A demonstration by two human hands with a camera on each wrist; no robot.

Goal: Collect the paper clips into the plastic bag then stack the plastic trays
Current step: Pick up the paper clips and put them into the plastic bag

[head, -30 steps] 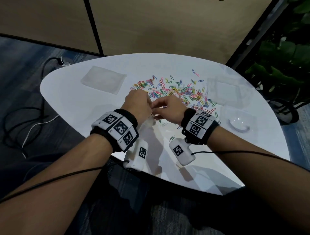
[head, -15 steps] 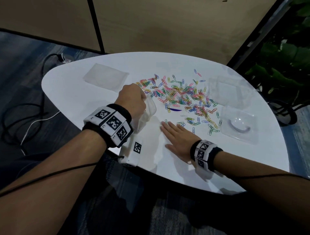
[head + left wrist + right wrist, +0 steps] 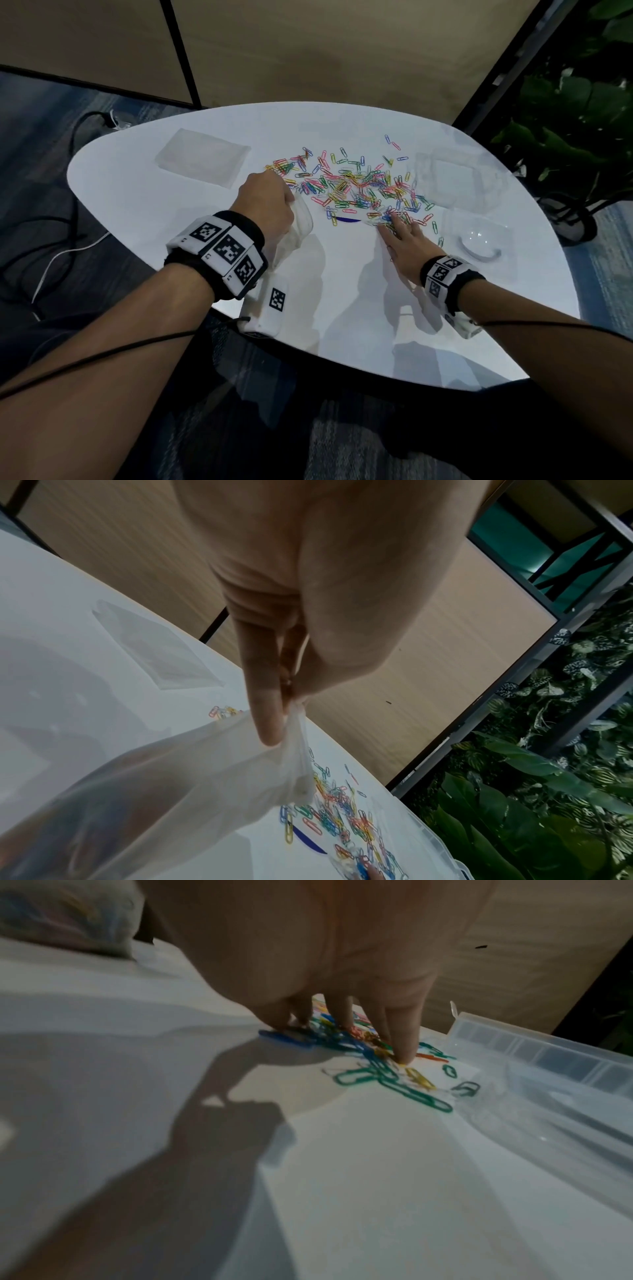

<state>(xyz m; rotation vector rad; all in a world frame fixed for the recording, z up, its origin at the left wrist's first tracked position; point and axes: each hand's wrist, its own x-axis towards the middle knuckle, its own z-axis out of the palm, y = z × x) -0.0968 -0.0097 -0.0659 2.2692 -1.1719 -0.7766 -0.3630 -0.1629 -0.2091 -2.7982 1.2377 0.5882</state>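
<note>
Wood-panelled walls and a bank of green plants (image 3: 579,113) frame the glossy white rounded table (image 3: 144,205), where a wide scatter of coloured wire paper clips (image 3: 356,186) lies between a frosted flat plastic tray (image 3: 202,157) at far left and two clear plastic trays (image 3: 455,178) at right. Risk sits mostly with the thin translucent plastic bag (image 3: 294,229): its mouth looks limp, so it could sag closed or slip free, and clips dragged toward it would then pile against the film or skid off the table's near edge. Sweeping too fast on this slick top could also fling clips wide or under the clear trays. The left hand (image 3: 265,202) pinches the bag's rim between thumb and a finger, lifting it just beside the scatter. The right hand (image 3: 406,241) lies spread, fingers (image 3: 405,1045) straight and pressing down on the nearest clips, holding nothing.
</note>
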